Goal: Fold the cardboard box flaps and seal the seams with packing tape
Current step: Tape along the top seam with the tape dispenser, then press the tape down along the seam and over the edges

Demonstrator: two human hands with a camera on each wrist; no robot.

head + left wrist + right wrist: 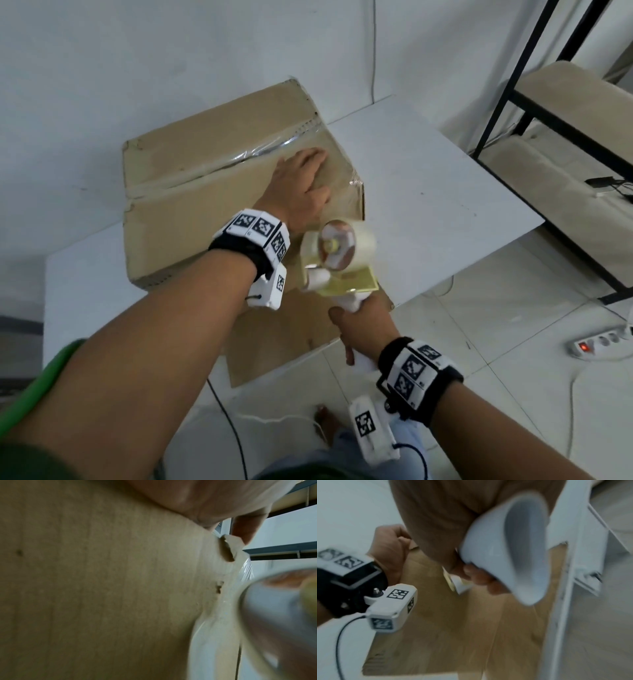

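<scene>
A brown cardboard box stands on the white table with its top flaps folded shut. Clear tape runs along the middle seam, and more tape wrinkles over the near right corner. My left hand lies flat on the box top by that corner, fingers straight. My right hand grips the white handle of the tape dispenser, whose roll hangs at the box's near right side. In the left wrist view, the cardboard fills the frame and the roll is blurred. The right wrist view shows my fingers curled round the handle.
A flat cardboard sheet lies in front of the box and juts over the table's near edge. A black metal shelf stands to the right. A power strip and cables lie on the tiled floor. A wall is close behind the box.
</scene>
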